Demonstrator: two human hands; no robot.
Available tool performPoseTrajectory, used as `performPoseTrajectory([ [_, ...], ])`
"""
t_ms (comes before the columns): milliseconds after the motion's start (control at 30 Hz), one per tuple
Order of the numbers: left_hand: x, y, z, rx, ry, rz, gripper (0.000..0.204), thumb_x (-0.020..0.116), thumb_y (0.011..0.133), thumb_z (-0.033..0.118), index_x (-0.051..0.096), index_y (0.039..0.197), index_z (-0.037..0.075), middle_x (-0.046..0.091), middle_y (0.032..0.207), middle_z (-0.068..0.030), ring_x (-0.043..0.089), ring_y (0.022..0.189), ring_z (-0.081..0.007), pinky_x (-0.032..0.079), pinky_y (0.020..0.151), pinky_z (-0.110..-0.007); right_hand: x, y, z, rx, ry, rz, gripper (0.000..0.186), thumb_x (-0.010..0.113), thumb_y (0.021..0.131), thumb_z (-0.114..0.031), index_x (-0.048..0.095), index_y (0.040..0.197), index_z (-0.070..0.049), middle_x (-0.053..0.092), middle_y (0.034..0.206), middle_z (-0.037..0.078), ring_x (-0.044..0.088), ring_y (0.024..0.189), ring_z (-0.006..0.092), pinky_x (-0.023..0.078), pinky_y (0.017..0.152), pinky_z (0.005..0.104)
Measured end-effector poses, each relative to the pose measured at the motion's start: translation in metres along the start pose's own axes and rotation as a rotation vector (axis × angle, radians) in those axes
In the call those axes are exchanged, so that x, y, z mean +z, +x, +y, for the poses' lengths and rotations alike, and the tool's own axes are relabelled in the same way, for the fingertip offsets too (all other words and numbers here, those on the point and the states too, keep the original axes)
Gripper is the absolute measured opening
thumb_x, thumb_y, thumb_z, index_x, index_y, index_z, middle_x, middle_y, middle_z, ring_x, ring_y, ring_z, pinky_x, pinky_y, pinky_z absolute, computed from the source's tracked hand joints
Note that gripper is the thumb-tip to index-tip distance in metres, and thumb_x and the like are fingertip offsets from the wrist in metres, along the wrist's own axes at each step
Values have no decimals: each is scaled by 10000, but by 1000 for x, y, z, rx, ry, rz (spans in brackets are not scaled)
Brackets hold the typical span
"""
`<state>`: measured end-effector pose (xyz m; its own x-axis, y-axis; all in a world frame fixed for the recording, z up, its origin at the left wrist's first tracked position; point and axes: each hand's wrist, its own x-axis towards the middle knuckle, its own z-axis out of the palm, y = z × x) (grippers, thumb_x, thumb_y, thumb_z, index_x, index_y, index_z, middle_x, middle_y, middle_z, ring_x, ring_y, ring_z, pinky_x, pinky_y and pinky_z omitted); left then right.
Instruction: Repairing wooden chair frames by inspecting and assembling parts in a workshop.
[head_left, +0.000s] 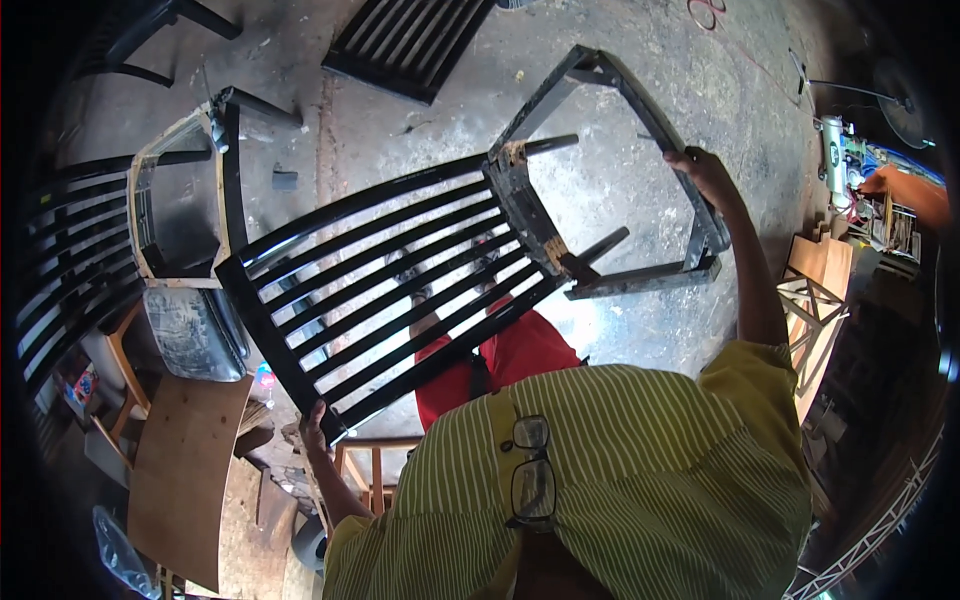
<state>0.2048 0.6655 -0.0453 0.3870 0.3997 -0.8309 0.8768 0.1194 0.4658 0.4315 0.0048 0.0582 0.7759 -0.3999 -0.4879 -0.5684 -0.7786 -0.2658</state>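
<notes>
A black wooden chair with a slatted back and an open seat frame is held up in front of me, tilted across my body. At the lower corner of its back's end rail, my left hand is closed on the wood. My right hand grips the far right side of the seat frame, fingers around the rail. Bare wood shows where back and seat join. Two short legs stick out near the joint. The seat frame has no panel, and the concrete floor shows through it.
Another slatted chair lies at left with a dark seat pad beside it. A slatted black panel lies on the floor ahead. Plywood is at lower left. Wooden boards and a compressor-like tank stand at right.
</notes>
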Motion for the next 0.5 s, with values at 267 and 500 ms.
performPoseTrajectory([
  [267, -3, 0, -2, 14, -54, 27, 367, 628, 630, 295, 525, 863, 30, 538, 696, -43, 520, 549, -135, 428, 485, -232, -3, 6, -11, 30, 15, -29, 505, 528, 612, -488, 543, 766, -8, 528, 687, 106, 478, 652, 194, 360, 621, 295],
  [500, -3, -21, 28, 161, 90, 49, 360, 623, 609, 279, 554, 822, -3, 538, 779, -35, 480, 648, -132, 397, 630, -254, 8, 12, 18, -5, -18, 25, 501, 539, 614, -483, 547, 798, -17, 551, 741, 149, 521, 720, 242, 379, 645, 318],
])
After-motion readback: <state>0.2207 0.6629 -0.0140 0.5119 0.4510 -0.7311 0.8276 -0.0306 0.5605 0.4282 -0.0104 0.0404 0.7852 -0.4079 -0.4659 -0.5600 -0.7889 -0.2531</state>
